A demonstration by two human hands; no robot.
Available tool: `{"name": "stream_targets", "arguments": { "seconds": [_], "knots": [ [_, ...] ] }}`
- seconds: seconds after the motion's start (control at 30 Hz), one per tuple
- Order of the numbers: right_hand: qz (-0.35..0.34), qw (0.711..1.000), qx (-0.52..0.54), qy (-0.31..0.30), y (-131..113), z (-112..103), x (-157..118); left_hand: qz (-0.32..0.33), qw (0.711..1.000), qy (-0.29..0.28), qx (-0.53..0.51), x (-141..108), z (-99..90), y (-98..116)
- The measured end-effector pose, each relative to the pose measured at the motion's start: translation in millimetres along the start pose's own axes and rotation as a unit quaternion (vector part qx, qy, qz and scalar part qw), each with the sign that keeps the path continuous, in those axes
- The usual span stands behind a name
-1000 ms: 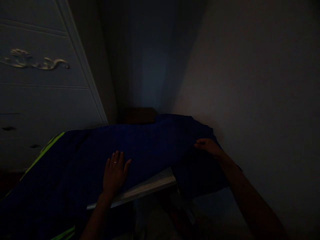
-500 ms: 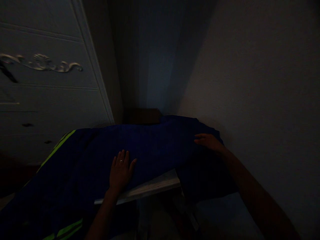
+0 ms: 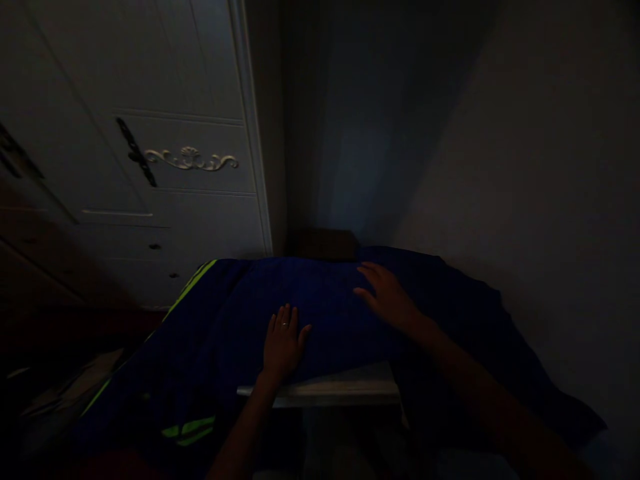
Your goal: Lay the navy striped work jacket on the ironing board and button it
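Observation:
A dark blue garment [image 3: 330, 300] with yellow-green stripes is spread over a pale board [image 3: 345, 387], hanging past its left and right ends. My left hand [image 3: 284, 343], with a ring on one finger, lies flat on the cloth near the board's front edge, fingers spread. Farther back and to the right, my right hand [image 3: 383, 293] is over the garment with thumb and fingers apart, holding nothing. Dim light hides whether its fingertips touch the cloth.
To the left stands a white cabinet [image 3: 210, 220] with carved trim and dark handles. A brown box-like object [image 3: 327, 245] sits behind the garment. The wall [image 3: 550, 200] rises close on the right. Unclear items lie on the floor at lower left.
The view has swung left, showing more of the cabinet. My right hand has moved left across the cloth, nearer my left hand. At right, the garment now stretches farther along the wall.

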State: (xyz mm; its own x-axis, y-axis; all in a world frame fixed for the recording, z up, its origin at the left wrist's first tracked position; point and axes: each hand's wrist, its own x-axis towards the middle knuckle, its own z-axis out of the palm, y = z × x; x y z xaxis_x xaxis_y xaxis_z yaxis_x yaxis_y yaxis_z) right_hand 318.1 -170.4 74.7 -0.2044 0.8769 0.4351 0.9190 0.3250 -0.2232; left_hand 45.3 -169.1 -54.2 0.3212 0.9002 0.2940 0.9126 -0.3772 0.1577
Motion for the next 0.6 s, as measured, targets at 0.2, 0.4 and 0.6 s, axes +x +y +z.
{"name": "stream_targets", "arguments": {
  "seconds": [0.2,0.4,0.6],
  "knots": [
    [-0.042,0.982,-0.004,-0.183,-43,109,89,-0.005,1.000,0.026,0.004,-3,2.9,1],
    [-0.046,0.964,-0.019,-0.263,-36,173,119,-0.010,0.999,0.039,-0.002,-7,3.4,2],
    [-0.074,0.968,-0.008,-0.240,-21,188,115,-0.025,0.999,0.026,-0.012,-9,1.4,5]
  ]
}}
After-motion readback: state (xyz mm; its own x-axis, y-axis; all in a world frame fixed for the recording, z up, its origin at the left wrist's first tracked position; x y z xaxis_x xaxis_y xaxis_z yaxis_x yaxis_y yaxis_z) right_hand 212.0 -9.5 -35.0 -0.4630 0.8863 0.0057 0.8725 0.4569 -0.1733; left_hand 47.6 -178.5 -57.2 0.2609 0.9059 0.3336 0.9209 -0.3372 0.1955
